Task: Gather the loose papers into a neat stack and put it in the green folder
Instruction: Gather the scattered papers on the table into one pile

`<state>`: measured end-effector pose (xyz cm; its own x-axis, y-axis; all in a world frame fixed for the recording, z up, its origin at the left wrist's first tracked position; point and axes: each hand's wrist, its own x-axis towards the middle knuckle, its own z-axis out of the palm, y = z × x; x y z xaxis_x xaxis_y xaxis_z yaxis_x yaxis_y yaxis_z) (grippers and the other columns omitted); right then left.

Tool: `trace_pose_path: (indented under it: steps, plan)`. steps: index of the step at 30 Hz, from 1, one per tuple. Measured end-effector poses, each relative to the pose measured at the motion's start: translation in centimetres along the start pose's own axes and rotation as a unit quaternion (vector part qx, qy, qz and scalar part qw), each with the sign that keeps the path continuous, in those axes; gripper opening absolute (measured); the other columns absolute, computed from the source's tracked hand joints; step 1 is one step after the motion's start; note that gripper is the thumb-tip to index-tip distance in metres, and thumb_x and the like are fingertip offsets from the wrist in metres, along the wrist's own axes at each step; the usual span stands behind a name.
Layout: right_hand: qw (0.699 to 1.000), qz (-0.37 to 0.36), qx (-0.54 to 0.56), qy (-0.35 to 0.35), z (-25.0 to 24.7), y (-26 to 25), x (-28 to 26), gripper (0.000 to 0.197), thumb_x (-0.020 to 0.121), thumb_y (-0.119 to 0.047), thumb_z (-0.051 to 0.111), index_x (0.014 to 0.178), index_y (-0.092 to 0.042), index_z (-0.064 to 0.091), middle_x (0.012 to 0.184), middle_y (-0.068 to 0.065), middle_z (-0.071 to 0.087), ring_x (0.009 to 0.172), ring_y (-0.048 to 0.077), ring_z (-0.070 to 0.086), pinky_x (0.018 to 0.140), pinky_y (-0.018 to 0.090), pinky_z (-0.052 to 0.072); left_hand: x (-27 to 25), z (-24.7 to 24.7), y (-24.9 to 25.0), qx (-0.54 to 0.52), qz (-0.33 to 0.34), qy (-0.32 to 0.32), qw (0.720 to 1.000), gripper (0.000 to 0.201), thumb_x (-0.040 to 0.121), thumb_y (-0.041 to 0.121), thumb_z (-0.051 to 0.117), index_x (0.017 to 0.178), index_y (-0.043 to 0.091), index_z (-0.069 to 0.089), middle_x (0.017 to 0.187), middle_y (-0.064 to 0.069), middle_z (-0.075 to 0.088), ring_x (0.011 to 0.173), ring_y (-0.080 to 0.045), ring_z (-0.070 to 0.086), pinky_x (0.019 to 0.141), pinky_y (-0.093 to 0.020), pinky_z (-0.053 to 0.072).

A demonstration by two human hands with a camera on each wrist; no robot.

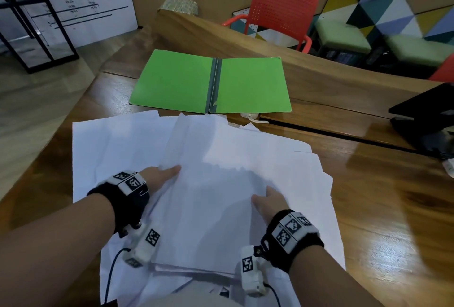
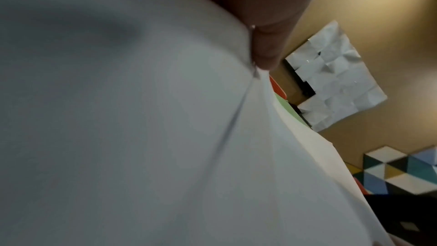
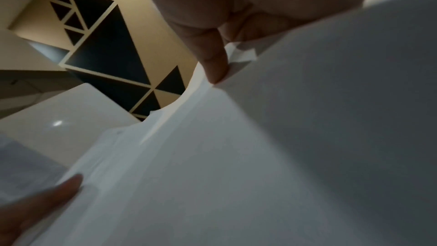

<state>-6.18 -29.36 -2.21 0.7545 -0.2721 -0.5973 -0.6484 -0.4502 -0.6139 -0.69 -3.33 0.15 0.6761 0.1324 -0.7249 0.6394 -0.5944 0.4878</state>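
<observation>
Evidently light, limp and slippery, the loose papers (image 1: 221, 183) fan across the wooden table's (image 1: 368, 208) near edge, short of the open green folder (image 1: 211, 83); left hand (image 1: 159, 179) and right hand (image 1: 270, 202) pinch opposite side edges, the surest hold.

Green folder (image 1: 211, 83) lies open, its faces bare — loose papers (image 1: 118, 144) crowd its near edge.
</observation>
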Motion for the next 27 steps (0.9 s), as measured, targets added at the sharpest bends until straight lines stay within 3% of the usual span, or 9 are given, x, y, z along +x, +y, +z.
trace_pose_path:
  steps: [2, 4, 7, 10, 13, 17, 22, 24, 27]
  plan:
    - [0.999, -0.016, -0.008, -0.041, 1.0, -0.3, -0.6, 0.031, 0.086, -0.022, 0.051, 0.111, -0.004, 0.052, 0.118, 0.015, 0.059, 0.108, 0.029, 0.058, 0.092, 0.040, 0.049, -0.3, -0.2, -0.7, -0.019, 0.008, -0.017, 1.000, 0.088, 0.067, 0.064, 0.061, 0.128, 0.002, 0.051, 0.130, -0.018, 0.056, 0.118, -0.033, 0.053, 0.102, -0.037, 0.037]
    - [0.997, -0.033, -0.003, -0.072, 1.2, -0.3, -0.7, 0.013, 0.087, -0.022, 0.056, 0.091, -0.012, 0.049, 0.098, 0.008, 0.056, 0.092, 0.022, 0.056, 0.081, 0.034, 0.045, -0.3, 0.0, -1.5, -0.010, 0.022, -0.017, 1.000, 0.085, 0.056, 0.053, 0.075, 0.122, 0.002, 0.057, 0.125, -0.016, 0.060, 0.109, -0.029, 0.057, 0.094, -0.033, 0.041]
    - [0.998, -0.029, 0.040, 0.032, -1.4, 0.4, -0.8, 0.027, 0.084, -0.018, 0.063, 0.110, -0.015, 0.060, 0.106, 0.008, 0.060, 0.093, 0.022, 0.056, 0.089, 0.032, 0.046, -0.4, 0.2, -2.0, 0.000, 0.015, 0.013, 1.000, 0.050, 0.075, 0.018, 0.074, 0.118, -0.001, 0.059, 0.125, -0.018, 0.060, 0.107, -0.031, 0.057, 0.083, -0.028, 0.037]
    - [0.967, 0.108, -0.056, 0.223, -6.4, 2.2, -0.8, 0.054, 0.078, -0.030, 0.062, 0.130, -0.022, 0.048, 0.133, 0.014, 0.047, 0.116, 0.035, 0.050, 0.096, 0.043, 0.045, -0.1, 0.2, -2.3, -0.017, 0.009, 0.019, 1.000, 0.045, 0.077, 0.013, 0.072, 0.117, -0.002, 0.059, 0.123, -0.020, 0.061, 0.094, -0.028, 0.054, 0.081, -0.029, 0.037]
    - [0.947, 0.215, -0.060, 0.231, -9.9, 4.4, -1.4, 0.075, 0.073, -0.033, 0.065, 0.138, -0.015, 0.034, 0.136, 0.018, 0.042, 0.120, 0.040, 0.045, 0.096, 0.050, 0.043, 0.2, 0.4, -2.6, -0.033, 0.011, 0.032, 0.999, 0.044, 0.076, 0.012, 0.072, 0.115, -0.003, 0.060, 0.120, -0.021, 0.062, 0.093, -0.028, 0.053, 0.081, -0.030, 0.038]
    - [0.974, 0.135, -0.059, 0.171, -10.4, 5.5, -1.3, 0.039, 0.080, -0.019, 0.065, 0.113, 0.000, 0.059, 0.098, 0.018, 0.065, 0.085, 0.033, 0.062, 0.077, 0.040, 0.053, 0.6, 0.7, -2.8, -0.044, 0.010, 0.035, 0.998, 0.045, 0.073, 0.013, 0.075, 0.112, -0.003, 0.061, 0.105, -0.017, 0.062, 0.089, -0.025, 0.052, 0.081, -0.031, 0.041]
    - [0.985, 0.095, -0.041, 0.139, -9.7, 5.2, -2.2, 0.054, 0.081, -0.020, 0.068, 0.129, 0.001, 0.050, 0.123, 0.021, 0.059, 0.100, 0.034, 0.058, 0.080, 0.033, 0.044, 1.2, 0.5, -3.1, -0.014, -0.008, 0.041, 0.999, 0.055, 0.067, 0.022, 0.079, 0.114, 0.001, 0.061, 0.111, -0.016, 0.064, 0.100, -0.030, 0.059, 0.088, -0.033, 0.045]
    - [0.982, 0.105, -0.055, 0.145, -10.2, 5.3, -2.3, 0.051, 0.083, -0.021, 0.066, 0.126, 0.004, 0.053, 0.117, 0.023, 0.061, 0.094, 0.033, 0.057, 0.076, 0.032, 0.043, 1.7, 0.4, -3.3, 0.006, -0.014, 0.042, 0.999, 0.068, 0.059, 0.031, 0.082, 0.117, 0.003, 0.060, 0.117, -0.016, 0.064, 0.107, -0.032, 0.059, 0.096, -0.038, 0.047]
    - [0.967, 0.106, -0.046, 0.227, -11.8, 5.7, -2.2, 0.042, 0.088, -0.024, 0.057, 0.119, 0.004, 0.057, 0.098, 0.021, 0.059, 0.084, 0.034, 0.055, 0.072, 0.033, 0.043, 3.1, 0.5, -4.0, 0.013, -0.016, 0.041, 0.999, 0.090, 0.041, 0.040, 0.081, 0.121, 0.005, 0.058, 0.121, -0.016, 0.063, 0.109, -0.033, 0.059, 0.099, -0.043, 0.047]
